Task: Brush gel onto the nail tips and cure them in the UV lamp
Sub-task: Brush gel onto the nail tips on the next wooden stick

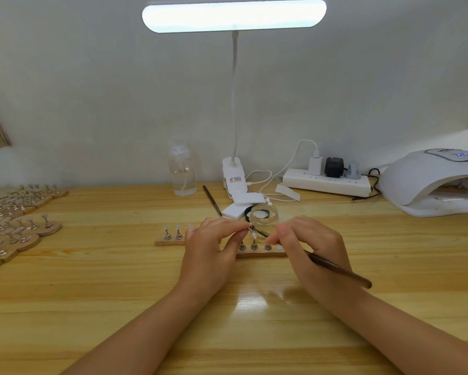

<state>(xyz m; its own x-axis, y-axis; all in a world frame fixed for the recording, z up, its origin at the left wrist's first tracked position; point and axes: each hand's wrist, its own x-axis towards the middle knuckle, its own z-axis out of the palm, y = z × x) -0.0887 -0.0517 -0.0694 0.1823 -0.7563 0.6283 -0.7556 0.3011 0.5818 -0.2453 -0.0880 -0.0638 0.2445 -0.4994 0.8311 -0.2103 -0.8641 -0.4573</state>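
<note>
Pinched in the left hand (pixel 208 247) is one nail tip (pixel 252 230) on its stand, lifted above the wooden holder strip (pixel 259 254). Right hand (pixel 312 246) pinches the brush (pixel 335 267), handle trailing back-right, bristle end pointing left and meeting the tip. Open glass jar (pixel 264 215) sits just behind the hands; contents look clear, hard to tell. UV lamp (pixel 433 180) stands well apart, far right, nearer the right hand, something inside its mouth.
</note>
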